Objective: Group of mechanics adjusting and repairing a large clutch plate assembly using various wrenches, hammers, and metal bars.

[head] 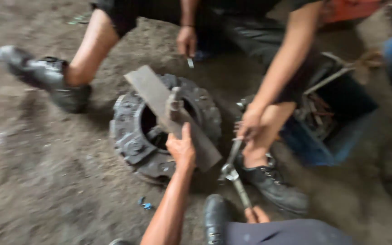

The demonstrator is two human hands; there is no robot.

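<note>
Left hand (181, 147): centre frame, gripping the flat metal bar (171, 113) lying across the round clutch housing (130, 136) on the dirt floor (46, 181).
Right hand (256, 214): lower centre, mostly hidden, closed around the wrench (234, 174).
Co-worker's hand (249, 123): blurred, at the wrench's top.

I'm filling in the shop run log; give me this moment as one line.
left hand: pressing flat metal bar across round clutch housing | right hand: gripping wrench handle | co-worker's hand: at wrench's far end
</note>
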